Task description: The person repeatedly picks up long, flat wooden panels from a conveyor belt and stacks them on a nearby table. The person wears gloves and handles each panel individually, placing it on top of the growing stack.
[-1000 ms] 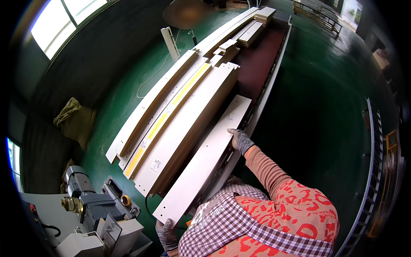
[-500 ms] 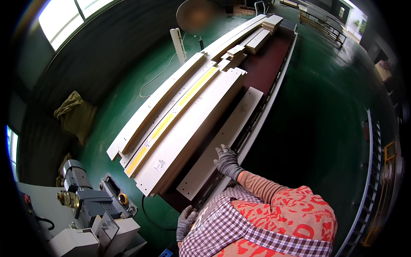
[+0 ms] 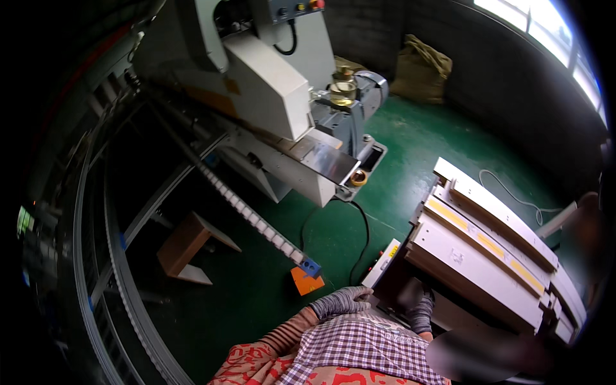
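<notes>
My left hand [image 3: 340, 301], in a grey striped glove, is in front of my checked apron beside the near end of the dark red table [image 3: 393, 287]. Its fingers reach to the right, slightly bent and apart, with nothing seen in them. My right hand [image 3: 421, 312], gloved alike, is over the table next to a pale flat board [image 3: 452, 317]. Motion smears its fingers, so its grip does not show. Beyond it lies a stack of long white boards [image 3: 471, 260], the upper ones bearing yellow strips [image 3: 491, 245].
A slim white control box [image 3: 381, 263] is fixed at the table's end. Ahead stands a grey-white machine [image 3: 273, 83] with a motor [image 3: 371, 90]. A cable chain [image 3: 240, 208] slants down to an orange box [image 3: 307, 281]. A black cable [image 3: 366, 234] curves across the green floor.
My view has swung left, toward the machine, and the boards now sit at the right. My right hand has left its flat position along the pale board and is close to the table's end.
</notes>
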`<state>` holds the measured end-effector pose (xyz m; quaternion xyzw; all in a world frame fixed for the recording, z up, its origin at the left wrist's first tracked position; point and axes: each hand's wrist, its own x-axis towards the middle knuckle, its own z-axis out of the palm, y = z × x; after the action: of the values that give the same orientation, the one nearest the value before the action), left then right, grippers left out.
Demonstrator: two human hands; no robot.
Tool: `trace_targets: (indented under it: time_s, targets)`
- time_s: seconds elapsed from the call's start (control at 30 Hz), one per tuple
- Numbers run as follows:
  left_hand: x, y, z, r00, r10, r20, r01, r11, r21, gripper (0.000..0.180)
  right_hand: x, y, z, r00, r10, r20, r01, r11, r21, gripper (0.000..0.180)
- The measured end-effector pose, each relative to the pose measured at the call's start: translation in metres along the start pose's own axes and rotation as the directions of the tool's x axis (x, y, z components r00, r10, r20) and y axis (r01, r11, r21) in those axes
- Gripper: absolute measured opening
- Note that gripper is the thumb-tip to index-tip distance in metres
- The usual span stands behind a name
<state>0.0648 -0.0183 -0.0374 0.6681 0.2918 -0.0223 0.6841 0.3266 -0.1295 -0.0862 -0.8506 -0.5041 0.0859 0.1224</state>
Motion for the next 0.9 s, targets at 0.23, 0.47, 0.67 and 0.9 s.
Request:
trace_targets:
  time_s: [0.23, 0.47, 0.67, 0.9]
  targets:
    - [-0.053, -0.029, -0.017, 0.973, 0.031, -0.230, -0.121, 0.913, -0.389, 0.058, 0.003, 0.033, 0.063, 0.910, -0.411, -0.048, 0.255, 0.650, -0.716, 0.014]
    - [-0.067, -0.046, -0.027, 0.960, 0.071, -0.270, -0.176, 0.904, -0.390, 0.060, 0.014, -0.005, 0.031, 0.957, -0.266, 0.118, 0.288, 0.921, -0.262, 0.024]
    - [-0.061, -0.013, -0.033, 0.983, 0.139, -0.123, -0.172, 0.928, -0.330, 0.062, 0.005, -0.034, 0.003, 0.993, -0.118, -0.001, 0.117, 0.983, -0.143, 0.052]
    - [-0.041, -0.014, -0.012, 0.963, 0.072, -0.259, -0.230, 0.720, -0.655, 0.056, 0.017, -0.019, 0.009, 0.987, -0.161, -0.013, 0.160, 0.986, -0.051, 0.054]
